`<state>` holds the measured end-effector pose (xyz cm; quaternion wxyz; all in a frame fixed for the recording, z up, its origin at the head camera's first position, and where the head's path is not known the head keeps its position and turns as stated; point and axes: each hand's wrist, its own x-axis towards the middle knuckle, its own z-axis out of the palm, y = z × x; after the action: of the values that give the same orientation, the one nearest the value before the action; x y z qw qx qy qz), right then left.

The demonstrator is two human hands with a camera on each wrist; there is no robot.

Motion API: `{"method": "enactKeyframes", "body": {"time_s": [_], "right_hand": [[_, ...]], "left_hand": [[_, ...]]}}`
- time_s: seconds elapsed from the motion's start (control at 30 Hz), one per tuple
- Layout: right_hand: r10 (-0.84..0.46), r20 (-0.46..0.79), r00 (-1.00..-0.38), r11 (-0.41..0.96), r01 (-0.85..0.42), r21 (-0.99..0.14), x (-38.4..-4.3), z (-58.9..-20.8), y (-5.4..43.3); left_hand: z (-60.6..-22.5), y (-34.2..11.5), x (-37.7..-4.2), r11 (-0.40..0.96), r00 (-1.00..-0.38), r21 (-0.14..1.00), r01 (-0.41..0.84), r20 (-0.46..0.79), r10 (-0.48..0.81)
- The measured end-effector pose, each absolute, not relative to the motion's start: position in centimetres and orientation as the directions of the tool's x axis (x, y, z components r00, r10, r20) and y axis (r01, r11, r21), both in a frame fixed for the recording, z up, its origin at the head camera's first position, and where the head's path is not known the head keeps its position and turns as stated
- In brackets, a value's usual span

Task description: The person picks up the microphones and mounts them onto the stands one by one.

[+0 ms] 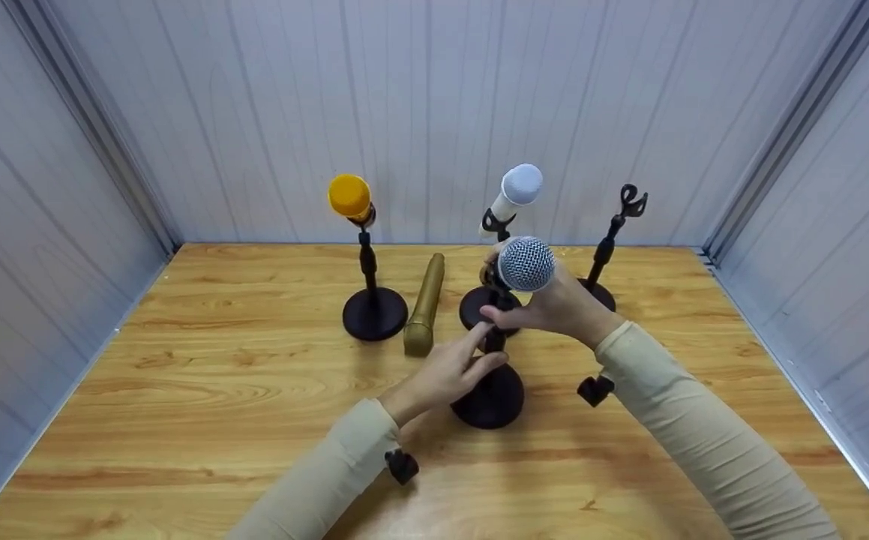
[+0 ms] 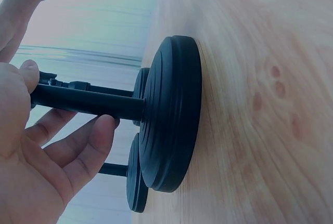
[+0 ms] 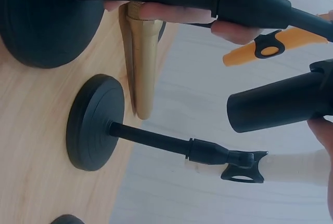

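Observation:
A black desk microphone stand (image 1: pixel 488 405) stands upright near the middle of the wooden table. Around its pole (image 2: pixel 93 102) curl the thumb and fingers of my left hand (image 1: pixel 441 371), above the round base (image 2: pixel 174 115). At the stand's top, a black microphone (image 3: pixel 278 102) with a silver mesh head (image 1: pixel 526 264) tilts toward me beside the clip. My right hand (image 1: pixel 558 304) holds this microphone from the right, fingers behind its head and thumb stretched toward the pole. Part of the clip is hidden by hand and microphone.
A gold microphone (image 1: pixel 426 304) lies on the table (image 1: pixel 239 390). Left of it, another stand (image 1: pixel 374 313) carries a yellow microphone (image 1: pixel 349 196). Behind my right hand, a white microphone (image 1: pixel 522 185) sits in a stand. Farther right, a stand's clip (image 1: pixel 633 202) is empty. Panel walls (image 1: pixel 434 112) enclose the table.

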<state>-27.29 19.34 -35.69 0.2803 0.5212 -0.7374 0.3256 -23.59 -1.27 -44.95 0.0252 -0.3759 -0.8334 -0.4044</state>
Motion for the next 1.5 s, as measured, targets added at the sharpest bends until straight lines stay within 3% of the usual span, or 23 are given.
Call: {"method": "enactKeyframes", "body": {"time_s": [0.33,0.5,0.77,1.03,1.23,1.5], "right_hand": [[-0.672,0.667,-0.321,0.262,-0.946,-0.191,-27.2,-35.0,19.4],[-0.641,0.691,-0.335,0.274,-0.94,-0.202,-26.7,-35.8,21.1],[-0.641,0.665,-0.383,0.327,-0.92,-0.216,-26.5,-39.8,24.9],[-0.802,0.323,-0.502,0.411,-0.857,-0.311,-26.0,-42.7,25.4],[-0.862,0.053,-0.504,0.441,-0.797,-0.412,-25.6,-43.7,23.8],[-0.848,-0.095,-0.522,0.512,-0.758,-0.404,-25.3,-44.5,22.4]], "left_hand": [[-44.3,-2.3,-23.6,0.395,-0.733,0.693,0.603,0.287,0.617],[-43.6,-2.6,-23.5,0.349,-0.714,0.726,0.592,0.273,0.644],[-42.2,-2.4,-23.3,0.219,-0.688,0.754,0.62,0.388,0.614],[-41.3,-1.6,-23.3,0.105,-0.617,0.739,0.666,0.466,0.634],[-41.4,-1.3,-23.2,0.097,-0.606,0.727,0.679,0.482,0.633],[-41.5,-1.1,-23.2,0.129,-0.626,0.735,0.666,0.456,0.632]]}}
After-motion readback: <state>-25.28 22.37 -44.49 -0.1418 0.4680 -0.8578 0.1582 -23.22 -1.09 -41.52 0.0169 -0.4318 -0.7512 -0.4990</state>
